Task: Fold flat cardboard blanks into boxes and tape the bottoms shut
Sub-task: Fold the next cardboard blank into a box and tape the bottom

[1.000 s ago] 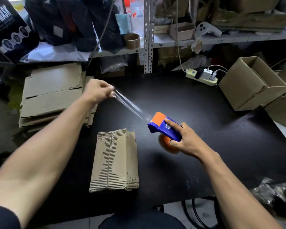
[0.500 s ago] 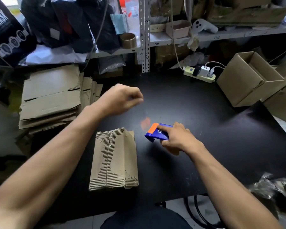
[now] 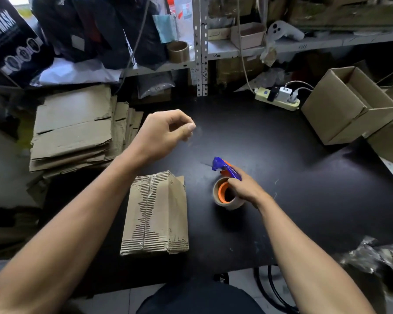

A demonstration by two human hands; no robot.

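Box (image 3: 156, 214) sits on the black table (image 3: 304, 200), front centre, taped seam up, strip of tape running down the middle. Left hand (image 3: 161, 134) hovers above the table behind the box, fingers curled in, thumb against fingertips; whether it pinches a bit of clear tape, can't tell, too faint. Right hand (image 3: 245, 189) is just right of the box, fingers wrapped round the tape gun (image 3: 225, 169), blue body with orange hub, tape roll (image 3: 226, 193) resting on the table. Neither hand touches the box. Stack of flat blanks (image 3: 73, 130) lies at the table's left edge, well left of the left hand. One open box (image 3: 347, 105) stands far right, near a power strip (image 3: 278, 98) at the back. Shelf (image 3: 281, 45) behind holds clutter, including an empty tape core (image 3: 178, 51).
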